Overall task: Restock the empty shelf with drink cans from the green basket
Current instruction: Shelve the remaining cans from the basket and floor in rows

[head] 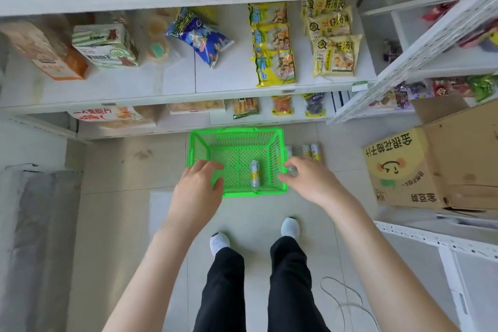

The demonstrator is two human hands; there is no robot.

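Left hand, fingers loosely spread, over the left rim of the green basket. One drink can lies inside the basket. Right hand curls at the right rim, part-hiding something silvery; whether it grips cannot be told. Floor cans sit just right.

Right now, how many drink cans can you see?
4 cans: one lying in the green basket, three standing on the floor just right of it. A fifth may be hidden under the right hand.

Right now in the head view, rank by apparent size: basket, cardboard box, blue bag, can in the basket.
1. Cardboard box, partly cropped
2. Basket
3. Blue bag, nearer the camera on its shelf
4. Can
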